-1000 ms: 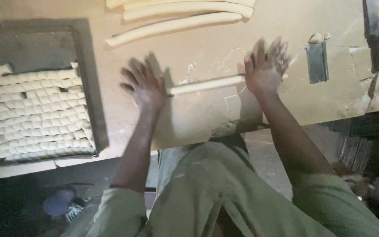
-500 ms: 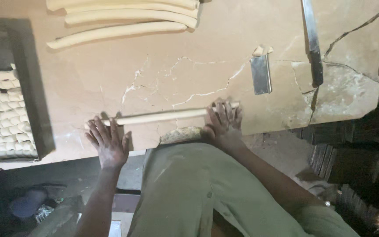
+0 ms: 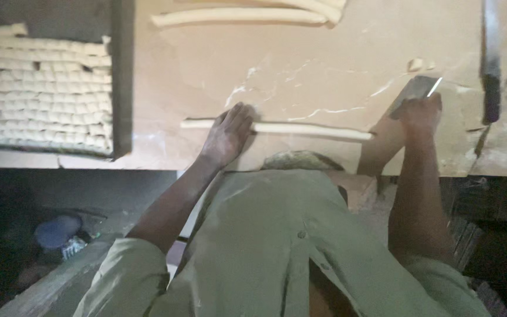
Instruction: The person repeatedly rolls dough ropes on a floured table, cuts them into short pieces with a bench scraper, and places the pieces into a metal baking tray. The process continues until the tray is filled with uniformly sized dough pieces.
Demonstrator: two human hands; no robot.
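While left hand (image 3: 227, 136) lies flat on dough rope (image 3: 300, 130), right hand (image 3: 421, 111) grips scraper (image 3: 413, 90); cutting prob next, needs even pcs.

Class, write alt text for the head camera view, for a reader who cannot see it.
A person's left hand presses on a long thin dough rope on a marble worktop, while the right hand grips a flat metal scraper. A dark tray of cut dough pieces sits to the left.
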